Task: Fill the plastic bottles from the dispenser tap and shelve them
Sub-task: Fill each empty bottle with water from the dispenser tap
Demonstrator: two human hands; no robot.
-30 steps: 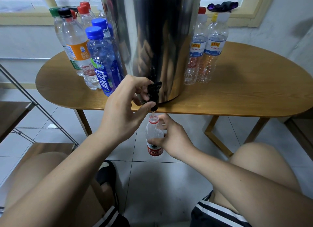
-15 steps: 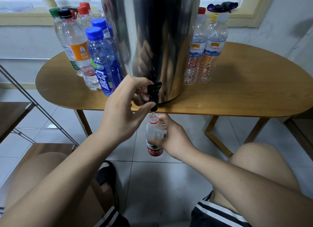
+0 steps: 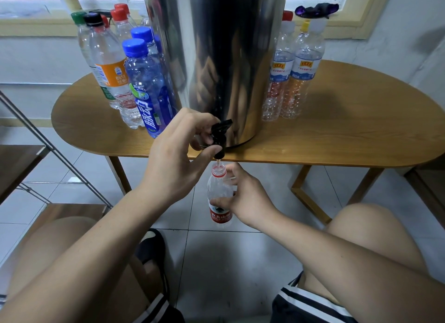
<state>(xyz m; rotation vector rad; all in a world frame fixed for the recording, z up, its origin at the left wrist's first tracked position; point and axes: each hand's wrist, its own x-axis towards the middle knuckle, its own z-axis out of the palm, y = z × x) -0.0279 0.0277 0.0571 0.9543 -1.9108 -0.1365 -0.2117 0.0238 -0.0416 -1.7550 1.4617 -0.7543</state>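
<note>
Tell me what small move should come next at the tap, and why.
Probably just hold the bottle steady under the tap: the left hand grips the tap, a thin stream runs into the open mouth, the right hand holds the bottle, and it does not look full.

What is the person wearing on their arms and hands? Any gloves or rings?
Nothing: the left hand and right hand are bare, with no gloves, rings or watch, and no sleeves show on either arm. Lower down are dark shorts with white stripes at the hem.
</note>
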